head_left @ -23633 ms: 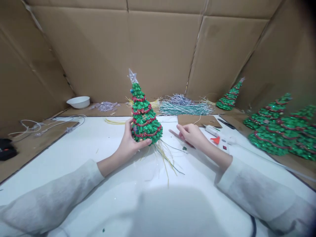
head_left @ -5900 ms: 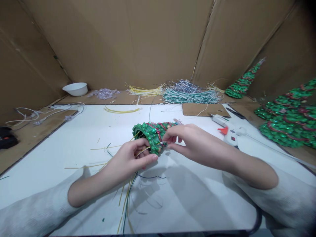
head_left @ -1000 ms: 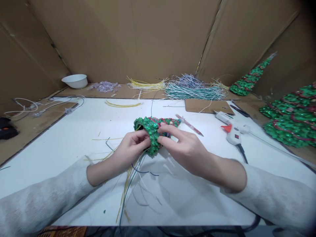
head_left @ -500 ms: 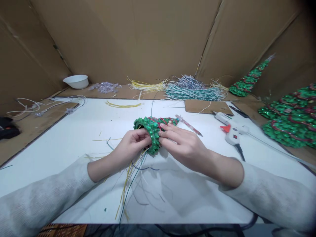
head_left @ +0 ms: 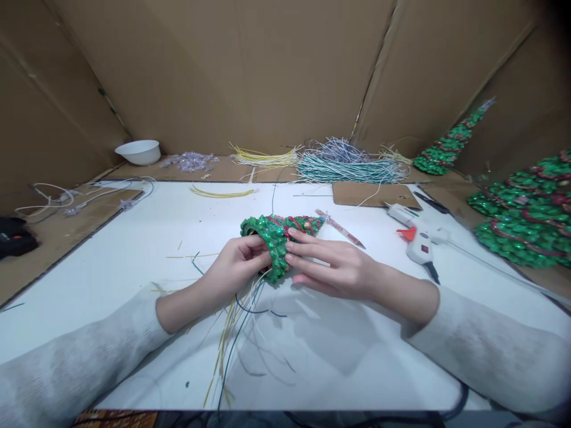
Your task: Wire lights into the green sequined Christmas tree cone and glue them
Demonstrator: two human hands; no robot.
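Observation:
A small green sequinned tree (head_left: 274, 235) with red garland lies on its side over the white table (head_left: 134, 238), its open base toward me and its tip pointing right. My left hand (head_left: 236, 270) is closed at the base rim, fingers pinched on the thin wires (head_left: 232, 333) that trail out of the base toward me. My right hand (head_left: 332, 267) holds the tree's side, its fingers laid along the sequins and curled around it.
A white glue gun (head_left: 417, 238) and a pen-like tool (head_left: 341, 227) lie to the right. Bundles of wires (head_left: 343, 166), a white bowl (head_left: 138, 151) and clear beads (head_left: 190, 160) sit at the back. Finished trees (head_left: 521, 220) stand at the right. Cables (head_left: 75, 199) lie left.
My right hand has flattened and settled lower along the tree's side. The left hand stays pinched at the base. The tree has hardly moved.

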